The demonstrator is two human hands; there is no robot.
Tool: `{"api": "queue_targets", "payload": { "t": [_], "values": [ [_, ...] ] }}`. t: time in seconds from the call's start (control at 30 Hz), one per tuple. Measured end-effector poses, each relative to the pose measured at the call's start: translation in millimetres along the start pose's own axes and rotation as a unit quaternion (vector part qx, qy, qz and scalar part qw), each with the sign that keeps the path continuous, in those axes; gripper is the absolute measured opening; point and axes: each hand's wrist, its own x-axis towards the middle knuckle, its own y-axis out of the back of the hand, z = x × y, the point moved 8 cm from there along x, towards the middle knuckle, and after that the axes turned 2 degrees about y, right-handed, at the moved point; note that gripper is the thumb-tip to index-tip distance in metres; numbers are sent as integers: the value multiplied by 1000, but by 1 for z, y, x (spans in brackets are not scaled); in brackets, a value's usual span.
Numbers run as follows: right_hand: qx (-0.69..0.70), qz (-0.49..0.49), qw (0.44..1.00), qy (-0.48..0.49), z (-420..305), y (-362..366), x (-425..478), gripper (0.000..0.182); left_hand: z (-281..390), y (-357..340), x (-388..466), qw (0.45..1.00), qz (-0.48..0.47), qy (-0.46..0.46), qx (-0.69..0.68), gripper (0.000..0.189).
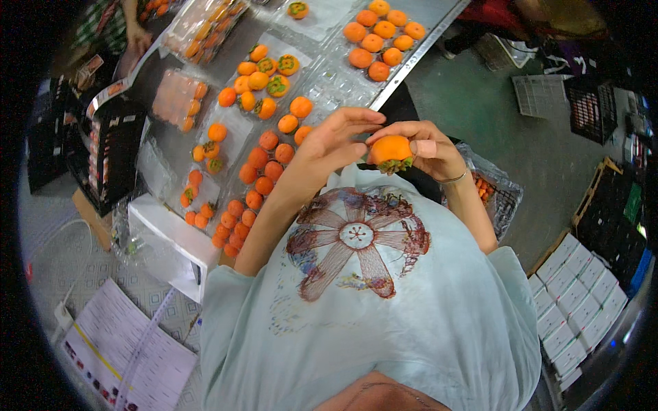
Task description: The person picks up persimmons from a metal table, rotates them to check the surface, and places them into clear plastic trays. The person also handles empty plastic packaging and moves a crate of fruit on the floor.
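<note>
In front of my chest, my right hand [437,149] grips an orange persimmon [390,149] between thumb and fingers, its green calyx facing down. My left hand [339,137] is just left of the fruit, fingers spread and thumb pointing at it; whether the thumb touches it I cannot tell. Beyond my left forearm, plastic trays hold rows of deeper orange persimmons [264,185]. Loose persimmons [258,80], some with calyxes up, lie on the work table [234,43]. Past my hands are a transparent moulded tray [336,85] and a group of persimmons [384,28] set in a tray.
Wrapped fruit packs [177,97] stand at the table's far left, near a co-worker's hand [138,40]. A white box [172,241] borders the near end. By my right elbow is a plastic-lined crate [506,205] with small orange fruit. Stacked white boxes [581,293] stand at right.
</note>
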Motion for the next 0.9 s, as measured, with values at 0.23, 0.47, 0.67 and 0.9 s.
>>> {"api": "queue_targets", "payload": {
  "t": [0.23,0.47,0.67,0.9],
  "values": [
    [-30,331,943,-2,66,172,-145,58,-21,44,-1,994,97,22,44,34],
    [-213,712,608,-279,198,334,-495,55,-36,65,-4,990,112,58,60,29],
    [-545,550,538,-335,149,361,-364,56,-48,70,-7,987,110,44,108,25],
    [-681,319,649,118,5,199,5,42,-60,85,-32,983,147,49,103,18]
  ]
}}
